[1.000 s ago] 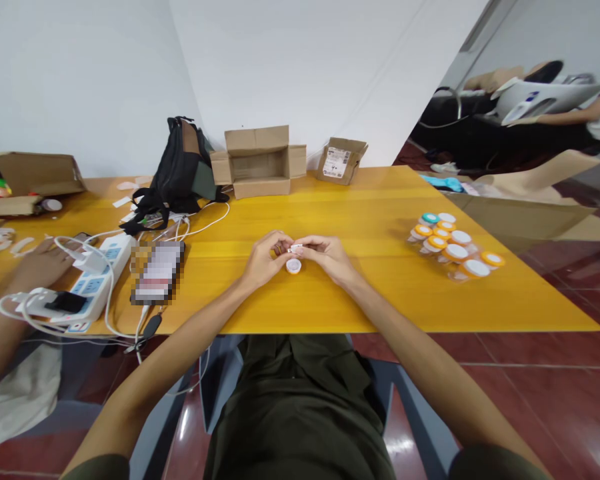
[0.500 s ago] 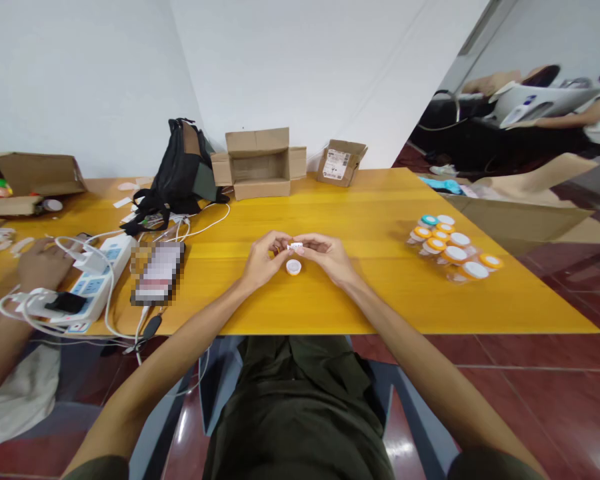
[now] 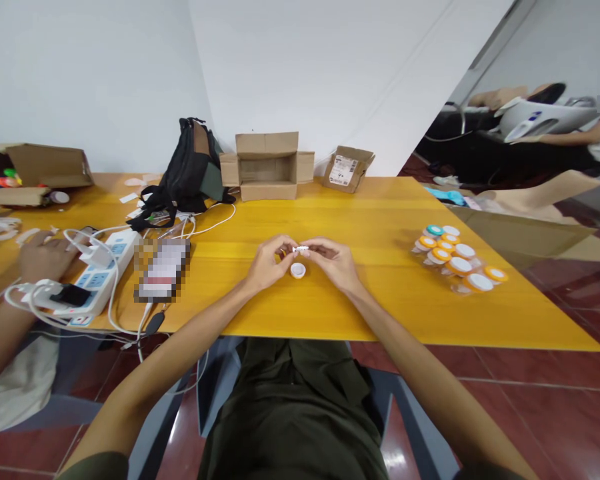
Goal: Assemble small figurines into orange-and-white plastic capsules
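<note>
A small white piece with a bumpy edge (image 3: 301,249) is pinched between my two hands, just above the table; its exact kind is too small to make out. My left hand (image 3: 271,261) has its fingertips closed on the left end. The fingertips of my right hand (image 3: 334,261) grip the right end. Right below the hands, an orange-rimmed round lid (image 3: 297,270) lies on the table, its whitish inside facing up. Over to the right stands a cluster of several clear jars (image 3: 460,267) with orange, white and teal lids.
Left of my arm lie a phone (image 3: 164,270) and a white power strip (image 3: 103,277) with tangled cables. Another person's hand (image 3: 45,257) rests beside it. Behind are a black backpack (image 3: 183,170), an open cardboard box (image 3: 269,192) and a smaller box (image 3: 347,168).
The white piece has turned slightly between my fingertips and looks flatter and longer. The whole view has shifted a little; the lid stays below my hands.
</note>
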{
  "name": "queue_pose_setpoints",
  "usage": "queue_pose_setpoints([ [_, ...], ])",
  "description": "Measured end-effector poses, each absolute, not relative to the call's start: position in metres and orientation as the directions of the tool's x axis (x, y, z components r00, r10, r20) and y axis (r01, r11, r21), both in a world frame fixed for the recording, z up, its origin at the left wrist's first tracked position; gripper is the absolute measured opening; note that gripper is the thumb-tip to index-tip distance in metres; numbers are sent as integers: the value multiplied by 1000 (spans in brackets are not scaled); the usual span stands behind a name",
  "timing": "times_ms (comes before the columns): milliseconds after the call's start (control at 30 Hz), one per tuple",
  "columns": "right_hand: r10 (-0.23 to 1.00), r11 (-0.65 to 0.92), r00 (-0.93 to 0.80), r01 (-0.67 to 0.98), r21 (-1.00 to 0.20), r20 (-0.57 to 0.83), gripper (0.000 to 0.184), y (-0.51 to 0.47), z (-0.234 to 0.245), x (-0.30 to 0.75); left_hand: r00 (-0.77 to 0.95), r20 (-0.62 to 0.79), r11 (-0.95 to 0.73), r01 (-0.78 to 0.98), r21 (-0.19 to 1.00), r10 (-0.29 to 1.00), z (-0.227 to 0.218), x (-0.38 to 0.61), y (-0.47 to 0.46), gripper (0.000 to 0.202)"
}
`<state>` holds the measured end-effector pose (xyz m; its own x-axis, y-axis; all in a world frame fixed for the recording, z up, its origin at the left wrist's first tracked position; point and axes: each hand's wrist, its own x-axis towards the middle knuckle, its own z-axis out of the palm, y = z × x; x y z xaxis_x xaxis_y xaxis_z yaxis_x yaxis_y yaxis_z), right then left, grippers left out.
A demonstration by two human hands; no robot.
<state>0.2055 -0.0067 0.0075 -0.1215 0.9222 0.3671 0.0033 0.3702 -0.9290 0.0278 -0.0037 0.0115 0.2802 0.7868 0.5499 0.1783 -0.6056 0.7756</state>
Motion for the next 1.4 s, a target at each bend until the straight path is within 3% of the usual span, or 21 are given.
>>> queue_pose_setpoints([
  [133,907,414,-98,27,-910,410,36,-6,9,209,336,524,-606,215,766,782,11,23,-4,8],
  [433,881,456,-236,185,-871,411,33,-12,12,217,528,308,-554,406,727,792,6,5,-15,57],
  [600,801,590,-348,319,-742,487,22,-14,13,218,555,291,-557,398,729,779,1,11,-12,54],
  [767,747,658,-401,336,-673,530,16,-15,11,219,561,297,-558,378,739,773,1,15,-11,39],
  [1400,748,647,-434,308,-698,502,21,-21,14,218,560,328,-577,354,736,761,-1,16,-11,34],
])
